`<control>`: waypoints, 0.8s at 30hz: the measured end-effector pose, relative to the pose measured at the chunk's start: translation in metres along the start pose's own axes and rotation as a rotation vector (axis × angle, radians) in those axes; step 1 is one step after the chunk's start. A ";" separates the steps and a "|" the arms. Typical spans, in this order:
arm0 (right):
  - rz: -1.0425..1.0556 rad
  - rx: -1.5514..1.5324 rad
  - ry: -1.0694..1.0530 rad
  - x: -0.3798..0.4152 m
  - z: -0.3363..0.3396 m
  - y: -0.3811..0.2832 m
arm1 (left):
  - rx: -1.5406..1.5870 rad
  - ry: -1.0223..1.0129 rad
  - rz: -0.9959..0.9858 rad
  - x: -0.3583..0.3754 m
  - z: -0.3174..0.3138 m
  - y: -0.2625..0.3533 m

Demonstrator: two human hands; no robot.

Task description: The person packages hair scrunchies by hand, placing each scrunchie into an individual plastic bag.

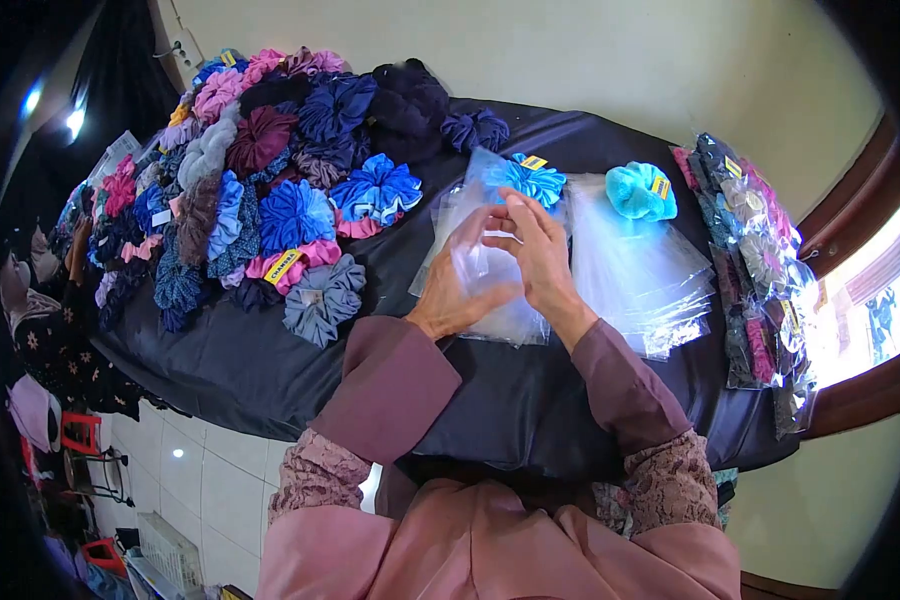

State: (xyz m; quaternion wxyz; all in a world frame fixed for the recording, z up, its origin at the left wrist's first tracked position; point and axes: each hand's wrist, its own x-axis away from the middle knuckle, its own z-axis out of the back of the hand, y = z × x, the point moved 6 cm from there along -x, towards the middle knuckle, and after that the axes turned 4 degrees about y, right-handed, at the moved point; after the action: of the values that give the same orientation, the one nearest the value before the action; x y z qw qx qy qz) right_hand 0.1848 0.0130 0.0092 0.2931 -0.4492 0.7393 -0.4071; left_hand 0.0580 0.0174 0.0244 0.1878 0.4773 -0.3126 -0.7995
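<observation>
Above the table, my left hand (455, 283) and my right hand (542, 252) are close together, with a clear plastic bag (486, 172) between them. The plastic covers part of my left fingers, which curve around it with the thumb pointing right. My right fingertips pinch near the bag's edge. Just beyond my fingers lies a shiny blue scrunchie (537, 183) with a yellow tag. Beneath my hands is a stack of clear bags (515, 328). A fluffy turquoise scrunchie (638, 193) rests on a second stack of clear bags (642, 275) to the right.
A large heap of mixed scrunchies (290, 215) covers the left side of the black-covered table (400, 355). Several bagged scrunchies (760, 260) are piled along the right edge, near a window (875, 300). A wall (630, 60) stands behind the table. Red stools (82, 432) are at lower left.
</observation>
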 end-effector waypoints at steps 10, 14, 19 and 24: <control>0.366 0.753 0.039 -0.008 0.021 0.007 | -0.142 0.462 0.261 0.000 0.050 -0.051; 0.410 0.874 -0.016 -0.008 0.020 0.013 | -0.870 0.417 -0.012 -0.003 0.072 -0.048; 0.446 0.904 -0.046 -0.010 0.020 0.013 | -0.994 0.243 0.183 0.006 0.071 -0.091; 0.468 0.915 -0.059 -0.010 0.020 0.015 | -1.001 0.386 0.110 0.005 0.079 -0.081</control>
State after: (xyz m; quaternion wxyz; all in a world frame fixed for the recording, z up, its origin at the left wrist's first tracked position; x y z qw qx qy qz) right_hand 0.1986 0.0187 -0.0129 0.5638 -0.1086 0.5576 -0.5995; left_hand -0.0144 0.0990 -0.0058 0.4878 0.4507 0.1224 -0.7375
